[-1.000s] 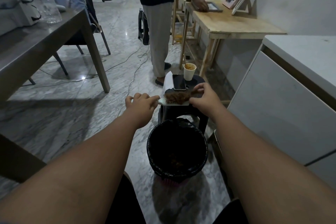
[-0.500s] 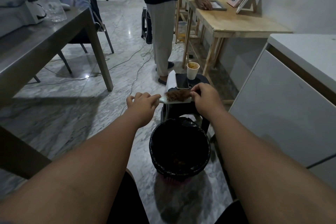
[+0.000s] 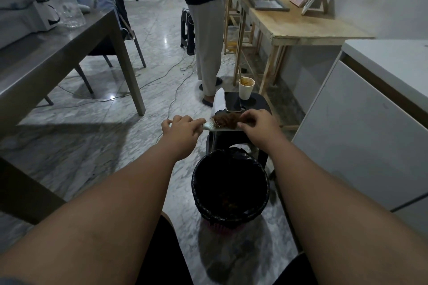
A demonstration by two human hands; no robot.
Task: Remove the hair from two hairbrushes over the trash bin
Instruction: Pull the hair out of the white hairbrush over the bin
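A white hairbrush (image 3: 214, 125) is held level in the head view, beyond the far rim of the trash bin (image 3: 230, 184) and in front of a black stool (image 3: 259, 105). Its bristle face is turned up and is matted with a thick clump of brown hair (image 3: 225, 120). The handle end is enclosed by the left hand (image 3: 181, 131), whose grip is closed tight around it. The far end of the brush is met by the right hand (image 3: 259, 126), whose grip is narrow, with the fingertips pinched into the hair. The bin is lined with a black bag, and some brownish matter is seen at its bottom. On the stool a phone (image 3: 232, 102) and a paper cup (image 3: 246, 88) are set, just behind the brush. Farther back a standing person (image 3: 207, 37) is seen at a wooden bench (image 3: 301, 28); a grey bench (image 3: 58, 53) is placed at the left.
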